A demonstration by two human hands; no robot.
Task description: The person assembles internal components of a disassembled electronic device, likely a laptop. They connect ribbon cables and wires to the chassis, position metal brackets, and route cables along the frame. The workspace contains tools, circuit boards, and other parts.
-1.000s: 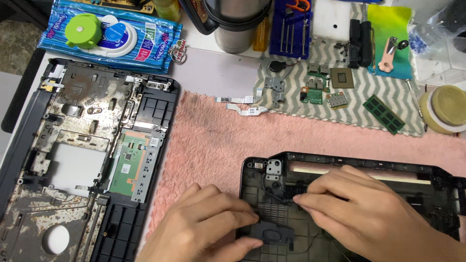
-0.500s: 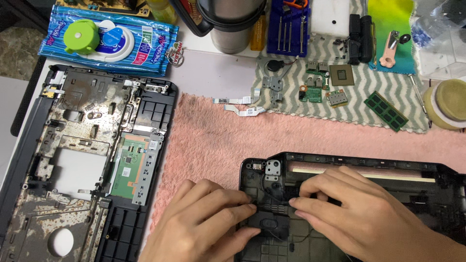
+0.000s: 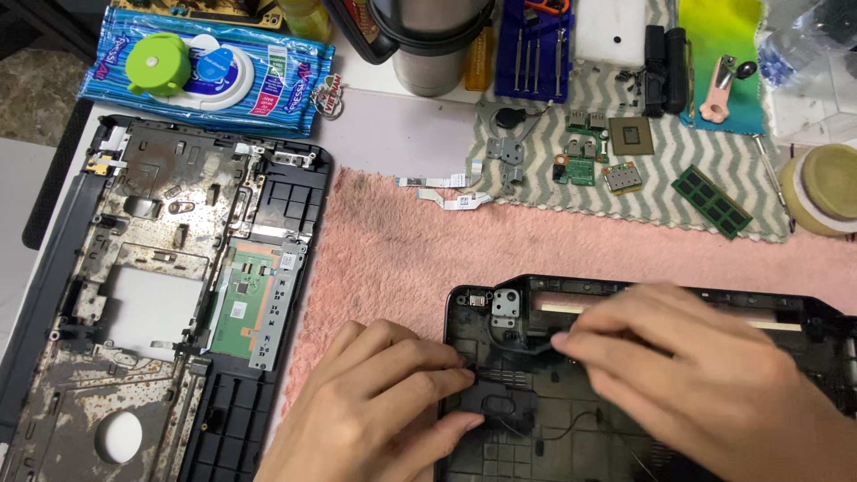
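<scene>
Speaker and its wire worked in the black laptop base.
Left hand [image 3: 379, 406] pinched shut on the speaker [image 3: 496, 402], at the base's [image 3: 625, 290] left end on the pink towel [image 3: 393, 241]. Right hand [image 3: 705, 370] fingertips closed on the wire [image 3: 527, 344]. Judged best: steady the speaker, ease the wire gently along its channel, no tugging.

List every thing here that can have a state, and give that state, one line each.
left hand: fingers on the small black speaker
right hand: fingertips pinching a thin black cable
black bottom case: opened, lying on the pink towel
laptop frame: stripped, rusty, green board exposed
wet wipes pack: lid closed
</scene>
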